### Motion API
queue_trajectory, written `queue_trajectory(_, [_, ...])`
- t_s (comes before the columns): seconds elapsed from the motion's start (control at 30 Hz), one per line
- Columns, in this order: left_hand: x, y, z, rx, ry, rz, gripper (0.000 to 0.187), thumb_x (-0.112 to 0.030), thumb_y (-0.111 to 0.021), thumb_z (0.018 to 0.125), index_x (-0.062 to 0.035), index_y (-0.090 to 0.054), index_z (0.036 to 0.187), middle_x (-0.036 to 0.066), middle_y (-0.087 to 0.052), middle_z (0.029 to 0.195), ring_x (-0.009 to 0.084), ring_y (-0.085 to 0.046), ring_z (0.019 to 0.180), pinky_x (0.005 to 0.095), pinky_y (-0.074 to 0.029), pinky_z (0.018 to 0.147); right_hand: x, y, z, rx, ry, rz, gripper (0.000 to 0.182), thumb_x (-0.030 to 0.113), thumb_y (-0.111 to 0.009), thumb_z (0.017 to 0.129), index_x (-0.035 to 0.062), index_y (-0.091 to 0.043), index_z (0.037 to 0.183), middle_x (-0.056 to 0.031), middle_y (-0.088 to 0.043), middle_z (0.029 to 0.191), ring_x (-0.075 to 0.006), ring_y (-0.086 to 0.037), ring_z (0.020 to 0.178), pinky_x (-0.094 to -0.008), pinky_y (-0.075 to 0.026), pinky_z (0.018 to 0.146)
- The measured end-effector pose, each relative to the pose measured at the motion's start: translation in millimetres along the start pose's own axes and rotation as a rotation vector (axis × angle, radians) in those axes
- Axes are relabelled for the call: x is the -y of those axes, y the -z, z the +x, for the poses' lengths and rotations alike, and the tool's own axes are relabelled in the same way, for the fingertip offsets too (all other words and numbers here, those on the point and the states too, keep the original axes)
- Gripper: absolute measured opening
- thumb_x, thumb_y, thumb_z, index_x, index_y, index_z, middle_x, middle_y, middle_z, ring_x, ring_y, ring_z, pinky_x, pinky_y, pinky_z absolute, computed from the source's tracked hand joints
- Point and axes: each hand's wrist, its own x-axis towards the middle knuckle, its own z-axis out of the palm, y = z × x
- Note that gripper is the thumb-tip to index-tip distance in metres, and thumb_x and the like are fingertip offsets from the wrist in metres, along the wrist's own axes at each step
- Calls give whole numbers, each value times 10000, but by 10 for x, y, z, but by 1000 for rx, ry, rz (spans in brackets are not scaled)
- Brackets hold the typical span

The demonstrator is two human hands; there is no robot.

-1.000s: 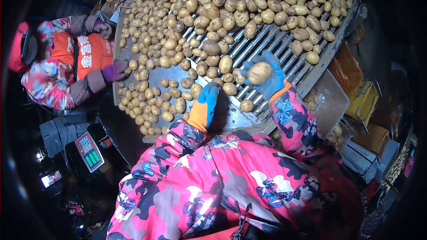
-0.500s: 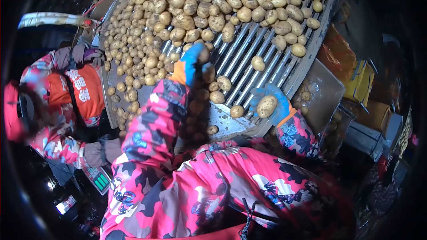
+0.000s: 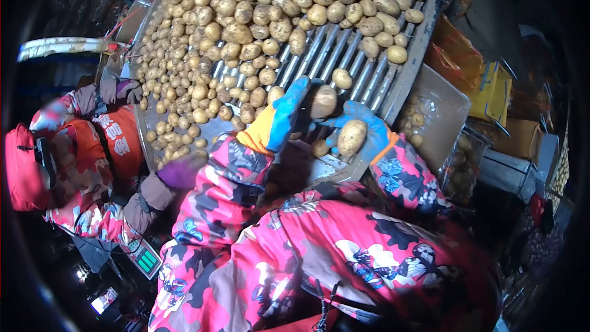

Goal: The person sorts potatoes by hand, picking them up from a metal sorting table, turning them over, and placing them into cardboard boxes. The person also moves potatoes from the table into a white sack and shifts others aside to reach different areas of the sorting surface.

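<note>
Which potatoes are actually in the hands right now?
Two: the left hand grips one potato, the right hand cups another potato. All others lie loose on the roller table.

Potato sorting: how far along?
Done: some potatoes lie in the box beside the roller table. In hand: the left hand grips one potato, the right hand another potato. Left: a dense heap covers the rollers.
</note>
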Motion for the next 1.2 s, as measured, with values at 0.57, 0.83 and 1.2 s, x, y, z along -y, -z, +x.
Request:
queue_trajectory(0.57, [196,-554,246,60,-352,422,585,-288,-551,941,-10,-368,1423,151,-470,1380,217,-476,1240,333,-358,1059,-82,320,-697,-160,276,-91,638,588,-555,871,114,-521,1297,-196,-644,1092,-319,-684,687,-430,-580,595])
queue_trajectory(0.83, [347,-749,255,198,53,-540,612,-490,-461,951,-29,-458,1354,150,-560,1220,256,-554,1120,385,-481,932,-107,246,-830,-19,165,-34,816,726,-416,853,29,-551,1255,-197,-677,997,-305,-674,744,-429,-573,640])
queue_trajectory(1.2, [480,-679,182,333,471,-1019,756,-674,-491,853,1,-558,1186,175,-644,944,284,-626,745,397,-528,675,-23,2537,-2284,-176,1033,295,668,605,-475,887,49,-533,1252,-141,-588,1238,-306,-545,1148,-460,-464,943])
